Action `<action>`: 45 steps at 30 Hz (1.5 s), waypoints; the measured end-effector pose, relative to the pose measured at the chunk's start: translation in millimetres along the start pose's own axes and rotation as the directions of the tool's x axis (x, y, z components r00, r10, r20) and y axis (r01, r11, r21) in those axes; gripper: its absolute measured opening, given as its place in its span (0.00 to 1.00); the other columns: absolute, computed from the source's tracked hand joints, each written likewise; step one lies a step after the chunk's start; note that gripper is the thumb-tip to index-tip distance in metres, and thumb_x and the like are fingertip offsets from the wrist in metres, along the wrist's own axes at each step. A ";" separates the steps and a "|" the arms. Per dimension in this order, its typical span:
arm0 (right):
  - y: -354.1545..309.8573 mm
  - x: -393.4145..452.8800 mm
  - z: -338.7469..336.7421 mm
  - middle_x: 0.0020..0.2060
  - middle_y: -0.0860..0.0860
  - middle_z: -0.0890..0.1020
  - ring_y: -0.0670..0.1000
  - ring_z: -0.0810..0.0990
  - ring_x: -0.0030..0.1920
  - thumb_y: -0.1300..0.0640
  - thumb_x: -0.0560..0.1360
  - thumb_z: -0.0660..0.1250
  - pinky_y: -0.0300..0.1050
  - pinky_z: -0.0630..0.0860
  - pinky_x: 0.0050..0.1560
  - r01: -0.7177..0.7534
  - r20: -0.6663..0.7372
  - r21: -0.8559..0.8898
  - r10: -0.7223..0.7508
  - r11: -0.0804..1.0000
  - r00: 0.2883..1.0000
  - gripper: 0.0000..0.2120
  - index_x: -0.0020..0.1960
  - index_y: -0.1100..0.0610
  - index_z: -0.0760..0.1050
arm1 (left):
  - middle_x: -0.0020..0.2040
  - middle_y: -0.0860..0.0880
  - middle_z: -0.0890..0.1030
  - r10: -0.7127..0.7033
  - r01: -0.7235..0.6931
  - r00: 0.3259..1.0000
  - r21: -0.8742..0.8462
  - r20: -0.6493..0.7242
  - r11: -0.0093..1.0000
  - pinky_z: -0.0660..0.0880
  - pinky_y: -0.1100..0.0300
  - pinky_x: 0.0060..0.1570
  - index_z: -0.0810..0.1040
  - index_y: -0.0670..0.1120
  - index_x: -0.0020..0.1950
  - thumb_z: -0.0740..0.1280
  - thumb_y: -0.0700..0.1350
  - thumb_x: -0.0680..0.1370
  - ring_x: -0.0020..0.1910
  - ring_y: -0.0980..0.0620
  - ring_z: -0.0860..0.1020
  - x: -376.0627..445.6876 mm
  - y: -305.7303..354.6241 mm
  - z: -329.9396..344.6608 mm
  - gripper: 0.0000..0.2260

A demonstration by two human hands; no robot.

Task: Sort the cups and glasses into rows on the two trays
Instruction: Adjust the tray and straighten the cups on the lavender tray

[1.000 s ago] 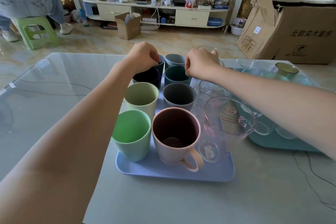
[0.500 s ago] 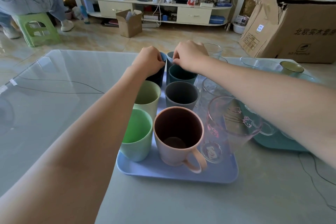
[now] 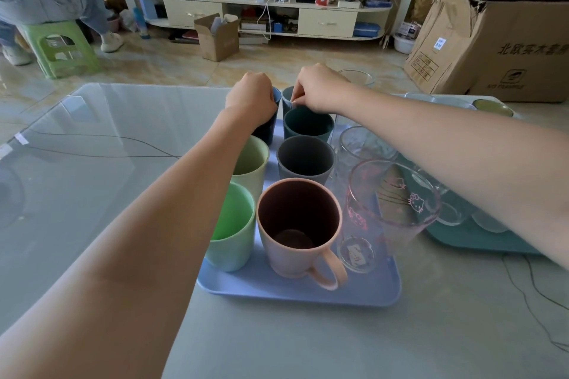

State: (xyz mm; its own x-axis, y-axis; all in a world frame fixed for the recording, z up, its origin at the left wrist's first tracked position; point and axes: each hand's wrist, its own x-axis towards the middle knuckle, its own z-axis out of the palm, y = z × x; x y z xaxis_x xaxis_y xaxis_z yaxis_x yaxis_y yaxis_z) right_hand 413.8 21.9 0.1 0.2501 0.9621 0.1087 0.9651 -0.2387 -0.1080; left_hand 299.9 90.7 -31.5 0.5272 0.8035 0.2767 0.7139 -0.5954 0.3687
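Both grips pinch far cup rims on the blue tray (image 3: 295, 292), glossy grey table (image 3: 92, 163), cluttered tiled room.

You have a single view here, from the camera worn on your head, so nothing is shared with a second one. It looks forward and down across the glass-topped table (image 3: 92, 163), close enough that both your forearms run in from the bottom corners and the blue tray (image 3: 295, 292) sits near mid-frame. The wide lens bends the edges and still takes in the floor and the low cabinet (image 3: 326, 21) along the far wall.
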 end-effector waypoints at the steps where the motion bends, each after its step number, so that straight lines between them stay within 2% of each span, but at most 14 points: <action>1: 1.3 -0.3 0.7 0.53 0.55 0.83 0.55 0.80 0.50 0.58 0.76 0.67 0.50 0.78 0.52 0.013 0.009 0.009 -0.013 1.000 1.000 0.09 0.54 0.57 0.82 | 0.46 0.39 0.81 -0.001 0.001 1.000 -0.005 0.010 1.000 0.78 0.54 0.42 0.82 0.37 0.48 0.65 0.40 0.76 0.42 0.42 0.79 0.3 0.0 -0.6 0.08; 7: 10.1 -11.2 -9.8 0.44 0.54 0.85 0.52 0.82 0.46 0.59 0.78 0.61 0.48 0.77 0.54 0.037 -0.137 0.173 -0.014 0.984 0.990 0.11 0.50 0.59 0.83 | 0.42 0.40 0.79 -0.021 0.021 1.000 -0.134 0.003 0.991 0.71 0.56 0.39 0.81 0.36 0.44 0.61 0.43 0.79 0.38 0.45 0.74 -4.8 -3.3 -5.0 0.13; 11: 19.1 -39.1 -28.2 0.46 0.55 0.84 0.50 0.81 0.47 0.64 0.79 0.57 0.44 0.76 0.54 0.078 -0.274 0.331 0.017 0.940 0.962 0.13 0.54 0.60 0.80 | 0.42 0.39 0.79 -0.072 0.051 0.995 -0.274 -0.065 0.960 0.70 0.57 0.39 0.80 0.33 0.44 0.58 0.42 0.80 0.38 0.45 0.72 -10.0 -11.2 -13.5 0.15; 14: 33.5 -73.9 -32.4 0.50 0.53 0.83 0.48 0.80 0.51 0.67 0.79 0.57 0.38 0.75 0.55 0.084 -0.332 0.427 0.069 0.900 0.941 0.14 0.57 0.60 0.79 | 0.45 0.42 0.77 -0.120 0.100 0.992 -0.346 -0.037 0.933 0.68 0.58 0.43 0.78 0.40 0.45 0.57 0.42 0.80 0.42 0.47 0.72 -17.7 -19.9 -21.9 0.12; 18: 61.0 -137.5 -18.8 0.54 0.50 0.81 0.43 0.77 0.51 0.70 0.78 0.54 0.23 0.69 0.48 0.021 -0.404 0.566 0.254 0.824 0.879 0.18 0.58 0.59 0.78 | 0.62 0.45 0.76 -0.269 0.279 0.959 -0.487 0.091 0.828 0.69 0.58 0.55 0.73 0.44 0.67 0.57 0.44 0.80 0.59 0.45 0.74 -35.1 -35.8 -31.1 0.16; 21: 74.6 -165.4 -6.9 0.54 0.51 0.82 0.34 0.76 0.40 0.70 0.78 0.54 0.22 0.67 0.36 -0.061 -0.371 0.592 0.339 0.804 0.864 0.18 0.56 0.57 0.80 | 0.60 0.45 0.75 -0.348 0.383 0.920 -0.596 0.178 0.706 0.69 0.55 0.59 0.70 0.43 0.68 0.57 0.45 0.81 0.61 0.46 0.73 -50.6 -47.9 -33.5 0.17; 23: 66.2 -167.1 -13.2 0.53 0.50 0.83 0.35 0.76 0.42 0.69 0.77 0.57 0.18 0.67 0.39 -0.018 -0.377 0.540 0.261 0.841 0.889 0.16 0.56 0.57 0.80 | 0.51 0.46 0.74 -0.361 0.446 0.891 -0.687 0.276 0.575 0.71 0.57 0.50 0.72 0.43 0.61 0.56 0.44 0.81 0.50 0.49 0.73 -63.2 -51.8 -32.4 0.11; 26: 30.8 -148.1 -37.7 0.49 0.51 0.83 0.35 0.79 0.39 0.66 0.77 0.61 0.23 0.73 0.40 0.138 -0.394 0.420 0.043 0.897 0.918 0.12 0.56 0.60 0.80 | 0.52 0.43 0.76 -0.387 0.525 0.837 -0.765 0.385 0.374 0.72 0.60 0.41 0.72 0.42 0.61 0.57 0.46 0.82 0.45 0.49 0.75 -80.9 -52.3 -28.2 0.12; 30: -20.2 -94.2 -42.9 0.39 0.54 0.82 0.50 0.77 0.36 0.56 0.77 0.64 0.42 0.70 0.40 0.087 -0.093 0.217 -0.068 0.972 0.993 0.11 0.45 0.62 0.81 | 0.40 0.45 0.78 -0.392 0.571 0.803 -0.768 0.449 0.291 0.74 0.60 0.35 0.74 0.41 0.59 0.58 0.47 0.82 0.35 0.52 0.76 -94.6 -42.2 -27.3 0.13; 32: -38.2 -75.6 -31.5 0.30 0.54 0.75 0.51 0.71 0.31 0.52 0.76 0.66 0.44 0.68 0.39 0.039 0.077 0.084 -0.045 0.996 0.996 0.17 0.33 0.61 0.74 | 0.38 0.45 0.78 -0.380 0.568 0.806 -0.774 0.454 0.279 0.74 0.60 0.34 0.73 0.41 0.58 0.57 0.47 0.82 0.34 0.51 0.77 -96.6 -37.1 -30.0 0.12; 34: -46.8 -61.1 -18.9 0.33 0.55 0.77 0.54 0.75 0.36 0.54 0.74 0.68 0.45 0.71 0.40 0.036 0.133 -0.027 -0.032 0.999 0.991 0.13 0.37 0.63 0.75 | 0.39 0.45 0.78 -0.371 0.557 0.814 -0.781 0.447 0.282 0.74 0.60 0.35 0.72 0.41 0.61 0.57 0.47 0.82 0.35 0.51 0.77 -95.6 -35.4 -30.8 0.13; 37: -48.8 -47.5 -5.1 0.47 0.56 0.83 0.55 0.81 0.48 0.60 0.72 0.69 0.46 0.79 0.49 0.020 0.105 -0.059 -0.014 0.998 0.994 0.10 0.51 0.63 0.80 | 0.42 0.46 0.78 -0.382 0.547 0.825 -0.759 0.417 0.353 0.74 0.60 0.35 0.72 0.41 0.65 0.57 0.47 0.82 0.37 0.51 0.77 -94.6 -37.1 -26.7 0.15; 41: -45.3 -43.5 3.0 0.50 0.55 0.84 0.56 0.82 0.53 0.63 0.72 0.67 0.49 0.79 0.55 0.011 0.087 -0.044 -0.008 0.999 0.996 0.10 0.51 0.62 0.82 | 0.43 0.47 0.78 -0.380 0.515 0.849 -0.735 0.367 0.441 0.71 0.62 0.31 0.72 0.43 0.66 0.56 0.48 0.82 0.36 0.53 0.75 -94.9 -36.4 -22.6 0.15; 45: -39.9 -47.7 3.7 0.49 0.57 0.85 0.58 0.82 0.52 0.65 0.72 0.65 0.53 0.79 0.55 0.028 0.059 0.019 -0.029 0.999 0.998 0.10 0.49 0.63 0.83 | 0.55 0.43 0.78 -0.381 0.524 0.847 -0.704 0.371 0.480 0.72 0.61 0.37 0.71 0.44 0.68 0.56 0.49 0.82 0.48 0.48 0.77 -93.8 -38.8 -21.9 0.17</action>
State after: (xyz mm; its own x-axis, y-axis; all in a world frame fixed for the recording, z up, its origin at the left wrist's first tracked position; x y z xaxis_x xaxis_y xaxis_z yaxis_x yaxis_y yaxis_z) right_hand 363.0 -13.9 -4.4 0.2174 0.9746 0.0532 0.9700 -0.2096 -0.1236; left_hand 212.7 38.4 -52.3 0.3459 0.9084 -0.2349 0.2938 0.1329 0.9466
